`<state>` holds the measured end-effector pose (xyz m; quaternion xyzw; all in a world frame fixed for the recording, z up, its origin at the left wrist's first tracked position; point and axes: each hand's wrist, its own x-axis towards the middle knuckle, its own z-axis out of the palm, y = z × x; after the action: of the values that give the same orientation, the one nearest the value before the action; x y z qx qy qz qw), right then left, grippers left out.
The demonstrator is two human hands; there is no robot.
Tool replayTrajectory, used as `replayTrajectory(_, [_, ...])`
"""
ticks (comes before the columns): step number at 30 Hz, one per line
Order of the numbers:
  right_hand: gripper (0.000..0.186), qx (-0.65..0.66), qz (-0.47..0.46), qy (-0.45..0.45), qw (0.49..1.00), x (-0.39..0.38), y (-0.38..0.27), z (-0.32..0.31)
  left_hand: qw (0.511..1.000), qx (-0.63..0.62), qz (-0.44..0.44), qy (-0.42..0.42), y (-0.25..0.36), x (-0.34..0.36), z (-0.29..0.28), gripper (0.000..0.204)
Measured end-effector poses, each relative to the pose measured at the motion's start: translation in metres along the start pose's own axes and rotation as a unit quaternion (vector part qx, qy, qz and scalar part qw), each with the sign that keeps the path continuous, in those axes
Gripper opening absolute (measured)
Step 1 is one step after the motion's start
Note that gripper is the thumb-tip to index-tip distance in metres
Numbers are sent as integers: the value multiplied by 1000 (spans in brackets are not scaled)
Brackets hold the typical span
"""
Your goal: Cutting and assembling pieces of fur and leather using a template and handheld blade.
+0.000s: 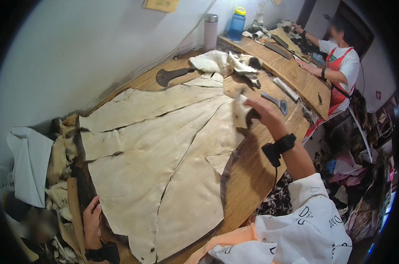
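A large pale hide (151, 171) with several long slits lies fur-side down across the wooden table (243, 180). My right hand (262, 110), slightly blurred, grips a small curled pale flap (241, 115) at the hide's upper right. My left hand (93, 218) is at the lower left edge, fingertips touching the hide, fingers apart and slightly bent. A dark broad-bladed tool (166, 78) lies above the hide, beside crumpled hide scraps (212, 61). A metal bladed tool (276, 103) lies right of my right hand, near a white roll (287, 88).
A co-worker (342, 66) works at a raised board (314, 97) at back right. A pink flask (210, 33) and blue bottle (237, 25) stand by the wall. Fur pieces (60, 158), white cloth (27, 163) and a wooden strip (75, 211) line the left; scrap piles (340, 171) lie right.
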<state>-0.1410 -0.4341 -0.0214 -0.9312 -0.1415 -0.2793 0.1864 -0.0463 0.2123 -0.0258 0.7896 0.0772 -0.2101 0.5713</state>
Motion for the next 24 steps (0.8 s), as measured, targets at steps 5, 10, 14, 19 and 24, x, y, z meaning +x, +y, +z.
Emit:
replayTrajectory(5, [25, 320, 396, -85, 857, 117, -133, 67, 990, 117, 37, 72, -1, 1, 9, 37])
replayTrajectory(10, [45, 401, 5, -308, 863, 95, -212, 73, 993, 100, 41, 40, 31, -13, 39, 41])
replayTrajectory(14, [36, 313, 150, -174, 922, 88, -187, 62, 995, 94, 22, -11, 55, -38, 55, 43])
replayTrajectory(19, [43, 308, 312, -253, 862, 57, -121, 102, 992, 122, -1, 34, 52, -32, 59, 41])
replayTrajectory(24, [31, 227, 277, -255, 898, 63, -133, 111, 985, 153, 17, 73, 1, -2, 22, 36])
